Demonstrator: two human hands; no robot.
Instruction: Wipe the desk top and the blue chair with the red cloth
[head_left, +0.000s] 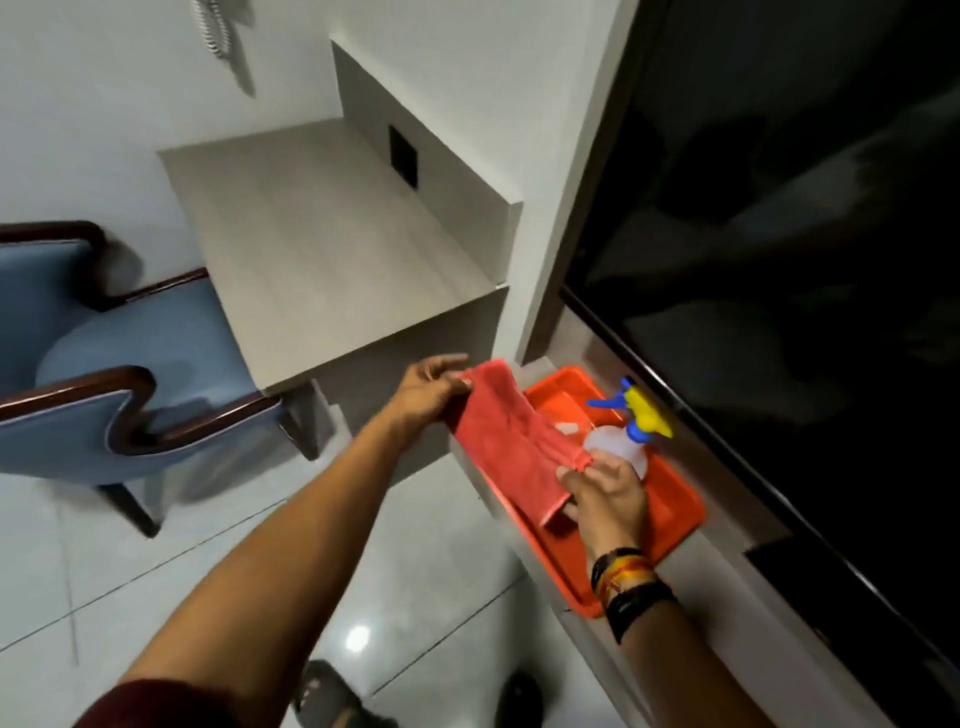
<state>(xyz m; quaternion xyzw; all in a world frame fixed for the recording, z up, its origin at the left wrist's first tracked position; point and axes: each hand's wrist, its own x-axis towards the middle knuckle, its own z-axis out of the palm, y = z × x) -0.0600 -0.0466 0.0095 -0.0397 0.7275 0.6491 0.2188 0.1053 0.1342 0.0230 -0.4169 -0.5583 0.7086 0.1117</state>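
The red cloth (506, 441) is stretched between both hands above the left edge of an orange tray (675, 525). My left hand (431, 392) pinches its upper corner just below the desk's front edge. My right hand (605, 493) grips its lower end over the tray. The pale desk top (332, 244) lies bare at centre. The blue chair (124, 353), with dark wooden arms, stands at the left, its seat tucked partly under the desk.
A spray bottle (631, 431) with a blue and yellow trigger stands in the tray on a low ledge. A large dark screen (779, 260) fills the right side. A black socket plate (402, 156) sits in the desk's side wall. Glossy floor tiles (260, 545) spread below.
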